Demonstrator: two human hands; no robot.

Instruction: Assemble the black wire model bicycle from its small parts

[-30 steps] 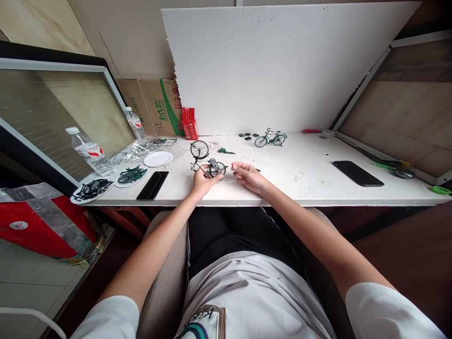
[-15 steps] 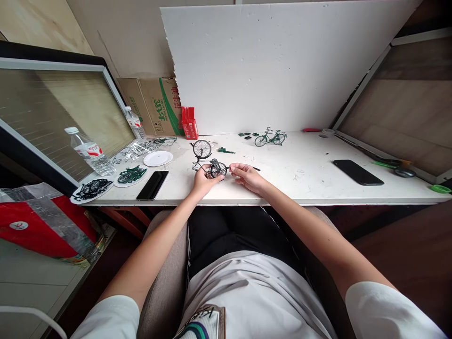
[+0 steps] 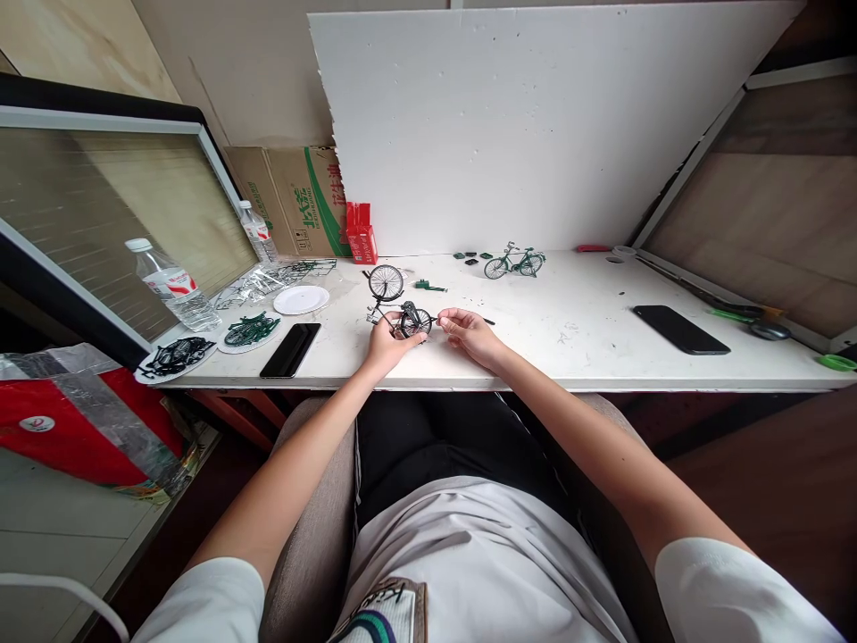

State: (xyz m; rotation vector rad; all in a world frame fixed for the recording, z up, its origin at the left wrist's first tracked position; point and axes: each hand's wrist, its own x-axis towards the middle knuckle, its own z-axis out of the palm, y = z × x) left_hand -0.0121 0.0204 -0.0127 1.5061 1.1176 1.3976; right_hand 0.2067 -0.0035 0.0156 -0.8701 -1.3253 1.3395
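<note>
A black model bicycle stands tilted on end near the table's front edge, one wheel up and the other close to my hands. My left hand is closed around its lower part, thumb beside the lower wheel. Just right of that wheel, my right hand is closed in a pinch. A small dark piece shows at its fingertips, touching or very near the wheel; I cannot make out what it is. Behind the hands lies a small green part. A thin dark piece lies beyond my right hand.
A finished-looking green model bicycle stands at the back, beside several small dark green pieces. Plates of black parts and green parts, a white plate, bottles and a phone are left. Another phone lies right.
The view has shifted very slightly. Both hands keep nearly the same pose at the black model bicycle.
</note>
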